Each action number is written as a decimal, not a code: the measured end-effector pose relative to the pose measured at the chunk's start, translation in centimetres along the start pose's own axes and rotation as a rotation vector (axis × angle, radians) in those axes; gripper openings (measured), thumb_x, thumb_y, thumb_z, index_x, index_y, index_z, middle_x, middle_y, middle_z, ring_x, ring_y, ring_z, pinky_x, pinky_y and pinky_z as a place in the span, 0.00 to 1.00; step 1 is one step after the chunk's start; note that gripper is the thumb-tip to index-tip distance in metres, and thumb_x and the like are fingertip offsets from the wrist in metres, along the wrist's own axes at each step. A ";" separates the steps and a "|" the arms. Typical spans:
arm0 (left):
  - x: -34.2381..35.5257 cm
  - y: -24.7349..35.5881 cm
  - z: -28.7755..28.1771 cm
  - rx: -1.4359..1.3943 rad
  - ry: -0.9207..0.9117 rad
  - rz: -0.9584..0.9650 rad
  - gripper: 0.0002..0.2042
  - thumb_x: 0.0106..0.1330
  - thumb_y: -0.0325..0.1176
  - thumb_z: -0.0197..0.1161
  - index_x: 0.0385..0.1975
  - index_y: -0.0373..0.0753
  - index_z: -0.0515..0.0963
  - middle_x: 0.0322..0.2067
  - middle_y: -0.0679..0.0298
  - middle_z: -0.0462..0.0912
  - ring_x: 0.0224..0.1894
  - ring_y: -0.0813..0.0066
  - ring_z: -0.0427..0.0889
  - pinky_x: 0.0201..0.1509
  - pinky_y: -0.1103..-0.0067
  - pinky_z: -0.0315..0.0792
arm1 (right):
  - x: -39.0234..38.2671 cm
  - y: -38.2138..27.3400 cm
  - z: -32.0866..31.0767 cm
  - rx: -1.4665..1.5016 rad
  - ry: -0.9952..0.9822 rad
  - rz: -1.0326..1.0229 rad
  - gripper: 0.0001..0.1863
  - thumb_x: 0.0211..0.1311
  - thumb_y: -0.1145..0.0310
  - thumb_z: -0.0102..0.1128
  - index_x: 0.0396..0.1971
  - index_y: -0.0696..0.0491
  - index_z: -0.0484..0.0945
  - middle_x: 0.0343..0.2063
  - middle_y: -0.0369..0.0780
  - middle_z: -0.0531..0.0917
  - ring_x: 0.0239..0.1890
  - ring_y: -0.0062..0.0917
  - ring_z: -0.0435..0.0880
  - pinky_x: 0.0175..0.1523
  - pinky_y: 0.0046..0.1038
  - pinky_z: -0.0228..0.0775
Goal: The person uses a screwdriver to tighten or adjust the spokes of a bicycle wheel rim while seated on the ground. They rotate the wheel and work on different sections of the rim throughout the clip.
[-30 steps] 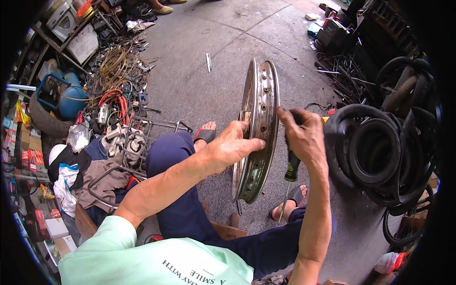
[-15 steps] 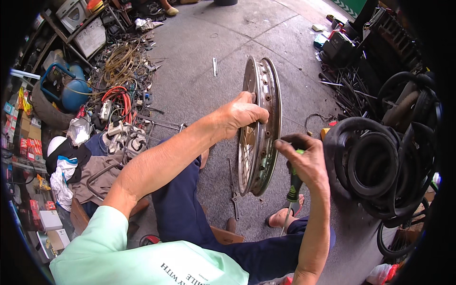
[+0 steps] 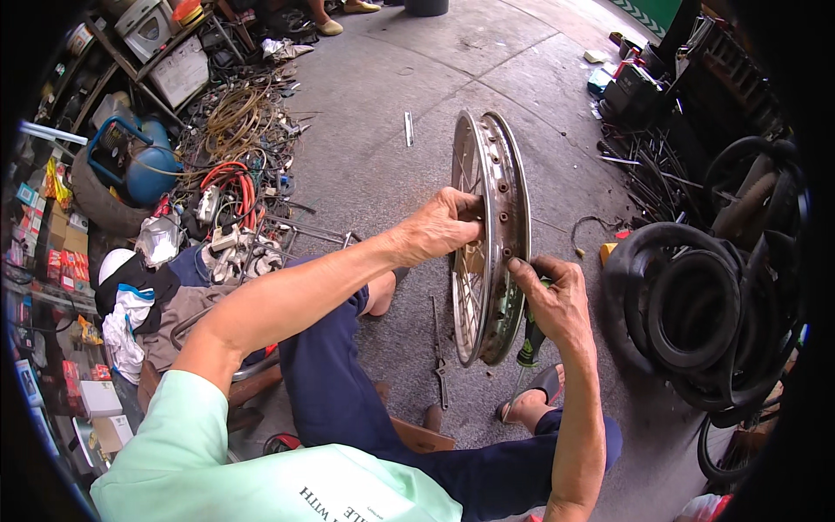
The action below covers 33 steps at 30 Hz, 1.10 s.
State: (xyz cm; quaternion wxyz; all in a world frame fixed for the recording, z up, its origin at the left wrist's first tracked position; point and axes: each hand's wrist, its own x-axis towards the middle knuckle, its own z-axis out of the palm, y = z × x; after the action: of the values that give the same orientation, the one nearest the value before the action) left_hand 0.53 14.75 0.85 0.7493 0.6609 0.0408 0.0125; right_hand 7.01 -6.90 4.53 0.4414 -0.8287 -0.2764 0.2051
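A spoked metal wheel rim (image 3: pixel 497 300) stands on edge in front of me, with a row of nipple holes along its bare channel. My left hand (image 3: pixel 442 228) grips it from the left, fingers closed around the near flange, partly hidden. At the right, the thumb of my right hand (image 3: pixel 559 300) reaches over the other flange and touches the channel. The same hand's curled fingers keep hold of a screwdriver (image 3: pixel 530 346) with a green and black handle. It hangs downward, partly behind the rim.
On the floor below the rim lies an adjustable wrench (image 3: pixel 442 383). Black tyres (image 3: pixel 622 291) are piled at the right. Tangled cables (image 3: pixel 230 126) and a blue air tank (image 3: pixel 150 165) crowd the left. Farther off lies a metal strip (image 3: pixel 409 129); another person's foot (image 3: pixel 330 27) shows at the top.
My right hand has moved in against the rim, its thumb now over the channel, and the screwdriver is more hidden behind it. My left hand's grip has shifted slightly. The whole view has shifted a little.
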 end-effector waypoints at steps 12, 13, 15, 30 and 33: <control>-2.1 -3.7 4.8 0.389 0.428 0.415 0.07 0.58 0.22 0.64 0.35 0.33 0.84 0.34 0.55 0.86 0.40 0.67 0.85 0.44 0.73 0.78 | -2.1 0.2 0.1 0.035 -0.060 0.043 0.18 0.63 0.61 0.66 0.27 0.65 0.84 0.11 0.36 0.74 0.17 0.13 0.68 0.22 0.27 0.61; -2.1 -3.3 5.2 0.346 0.456 0.421 0.06 0.55 0.20 0.63 0.31 0.31 0.83 0.30 0.52 0.85 0.38 0.62 0.85 0.42 0.71 0.77 | -2.3 -0.1 0.1 0.047 -0.052 0.041 0.18 0.63 0.61 0.66 0.27 0.65 0.84 0.11 0.36 0.74 0.17 0.13 0.68 0.22 0.26 0.61; -2.5 -2.6 5.4 0.353 0.453 0.370 0.05 0.53 0.20 0.63 0.29 0.31 0.83 0.26 0.53 0.84 0.35 0.63 0.84 0.39 0.71 0.76 | -2.6 -0.7 -0.3 0.082 -0.069 0.036 0.18 0.64 0.62 0.66 0.29 0.65 0.85 0.12 0.35 0.75 0.19 0.12 0.68 0.23 0.25 0.61; -1.0 -3.3 6.3 0.192 0.253 0.354 0.12 0.52 0.24 0.63 0.38 0.30 0.81 0.36 0.51 0.83 0.36 0.58 0.84 0.42 0.68 0.78 | -3.0 0.5 -1.5 0.134 -0.055 0.014 0.19 0.64 0.61 0.66 0.26 0.66 0.82 0.12 0.35 0.72 0.19 0.13 0.66 0.23 0.25 0.60; -1.6 -3.8 4.8 0.426 0.319 0.462 0.10 0.50 0.26 0.64 0.32 0.30 0.80 0.30 0.53 0.80 0.34 0.55 0.81 0.40 0.65 0.76 | -2.8 0.1 -1.0 0.096 -0.090 0.022 0.18 0.63 0.61 0.66 0.26 0.65 0.83 0.13 0.40 0.78 0.17 0.17 0.70 0.24 0.29 0.64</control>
State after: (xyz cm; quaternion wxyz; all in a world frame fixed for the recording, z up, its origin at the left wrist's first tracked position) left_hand -0.79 9.44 -2.27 0.5562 0.7838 0.0086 0.2760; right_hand 5.50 -9.32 5.24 0.4655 -0.7994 -0.2768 0.2600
